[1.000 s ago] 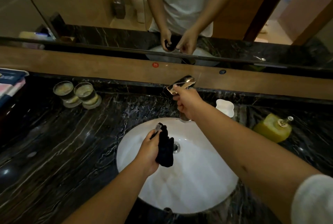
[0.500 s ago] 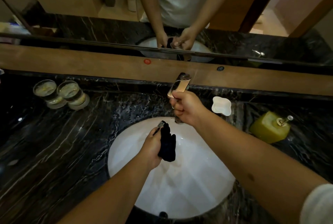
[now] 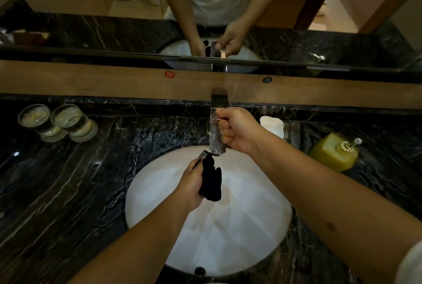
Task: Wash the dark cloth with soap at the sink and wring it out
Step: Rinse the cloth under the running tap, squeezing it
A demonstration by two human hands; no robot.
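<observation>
Dark cloth [image 3: 211,181] clenched in left hand [image 3: 191,186], right hand [image 3: 237,131] fisted on faucet handle [image 3: 217,112]

counter [image 3: 68,192]: dark marble | 2 glasses [image 3: 57,121] | soap dish [image 3: 272,125] | yellow dispenser [image 3: 333,154]

No text can be read anywhere. The wooden strip [image 3: 91,82] under the mirror carries a small red round sticker [image 3: 169,74] and a small dark round sticker [image 3: 267,79], and each seems to bear a mark, but both are too small and blurred to make out. The yellow soap dispenser [image 3: 331,154] on the surface shows no legible label or brand
</observation>
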